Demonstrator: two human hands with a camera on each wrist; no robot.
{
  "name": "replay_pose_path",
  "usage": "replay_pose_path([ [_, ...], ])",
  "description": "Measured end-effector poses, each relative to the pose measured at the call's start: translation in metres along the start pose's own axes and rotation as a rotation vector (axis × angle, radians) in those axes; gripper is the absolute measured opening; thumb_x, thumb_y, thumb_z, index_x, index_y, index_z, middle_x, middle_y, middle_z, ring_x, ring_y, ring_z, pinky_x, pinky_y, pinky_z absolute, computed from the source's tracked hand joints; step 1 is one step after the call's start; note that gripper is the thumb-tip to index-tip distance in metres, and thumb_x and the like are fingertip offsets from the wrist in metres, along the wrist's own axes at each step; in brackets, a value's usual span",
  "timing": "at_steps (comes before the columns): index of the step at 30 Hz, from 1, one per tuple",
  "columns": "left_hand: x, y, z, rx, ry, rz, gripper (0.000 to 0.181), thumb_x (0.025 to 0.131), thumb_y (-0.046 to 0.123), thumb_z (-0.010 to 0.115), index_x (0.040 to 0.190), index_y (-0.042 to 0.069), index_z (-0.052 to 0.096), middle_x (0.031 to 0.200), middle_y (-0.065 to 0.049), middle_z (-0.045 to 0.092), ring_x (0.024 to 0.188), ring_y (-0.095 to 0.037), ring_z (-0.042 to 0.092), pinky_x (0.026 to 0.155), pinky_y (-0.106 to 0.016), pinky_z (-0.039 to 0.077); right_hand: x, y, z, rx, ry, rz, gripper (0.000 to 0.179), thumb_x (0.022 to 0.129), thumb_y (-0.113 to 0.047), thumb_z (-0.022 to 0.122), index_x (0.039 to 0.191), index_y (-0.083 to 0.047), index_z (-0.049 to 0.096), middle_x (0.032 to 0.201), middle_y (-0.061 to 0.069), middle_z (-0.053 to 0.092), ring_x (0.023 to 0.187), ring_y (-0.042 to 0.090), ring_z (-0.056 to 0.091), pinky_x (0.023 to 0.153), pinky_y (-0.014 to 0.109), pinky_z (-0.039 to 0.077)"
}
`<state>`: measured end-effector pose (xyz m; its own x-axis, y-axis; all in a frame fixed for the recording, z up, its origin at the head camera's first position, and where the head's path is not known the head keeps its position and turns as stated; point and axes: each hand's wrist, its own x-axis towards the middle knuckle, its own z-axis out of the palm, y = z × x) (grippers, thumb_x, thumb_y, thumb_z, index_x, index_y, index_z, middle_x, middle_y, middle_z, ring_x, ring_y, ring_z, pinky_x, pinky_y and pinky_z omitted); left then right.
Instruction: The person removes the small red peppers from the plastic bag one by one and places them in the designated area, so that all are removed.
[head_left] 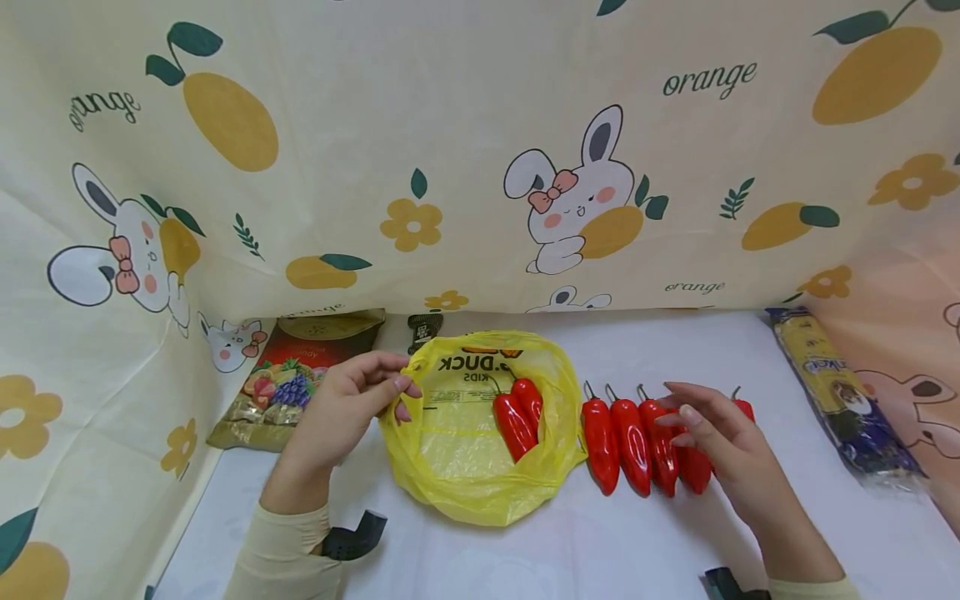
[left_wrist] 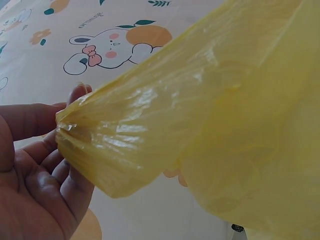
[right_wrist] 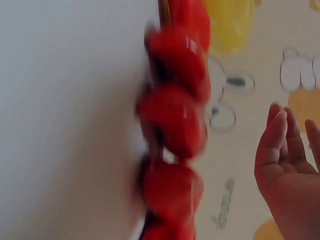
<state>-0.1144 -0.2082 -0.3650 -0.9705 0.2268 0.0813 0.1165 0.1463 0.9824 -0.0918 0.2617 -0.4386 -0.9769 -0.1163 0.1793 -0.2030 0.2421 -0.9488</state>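
A yellow plastic bag (head_left: 472,502) lies spread with its mouth facing up. Two glossy red chili peppers (head_left: 514,427) rest inside it, toward its right side. My left hand (head_left: 351,402) pinches the bag's left rim between thumb and fingers, and the left wrist view shows the gathered plastic (left_wrist: 75,127) at the fingertips. To the right of the bag, several more red peppers (head_left: 633,446) lie side by side in a row, stems pointing away. Over the right end of that row hovers my right hand (head_left: 722,446), fingers loosely bent and holding nothing; it partly hides the peppers there.
Behind my left hand lies a red and gold fruit-printed packet (head_left: 300,371). A small black packet (head_left: 425,327) is at the back, behind the bag. On the far right is a blue and yellow package (head_left: 843,387). A patterned cloth (head_left: 450,125) hangs behind the white table (head_left: 585,550).
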Motion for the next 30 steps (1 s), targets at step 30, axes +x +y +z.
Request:
replay_pose_path([
  [30,0.0,0.0,0.002,0.002,-0.013,0.025,0.022,0.11,-0.005,0.056,0.129,-0.013,0.063,0.103,-0.022,0.073,0.075,-0.024,0.07,0.075,-0.032,0.063,0.031,-0.041,0.108,0.26,-0.349,0.003,0.044,0.111,-0.013,0.053,0.153,0.003,0.051,0.146,0.028,0.056,0.13,0.05,0.06,0.102,0.048,0.058],
])
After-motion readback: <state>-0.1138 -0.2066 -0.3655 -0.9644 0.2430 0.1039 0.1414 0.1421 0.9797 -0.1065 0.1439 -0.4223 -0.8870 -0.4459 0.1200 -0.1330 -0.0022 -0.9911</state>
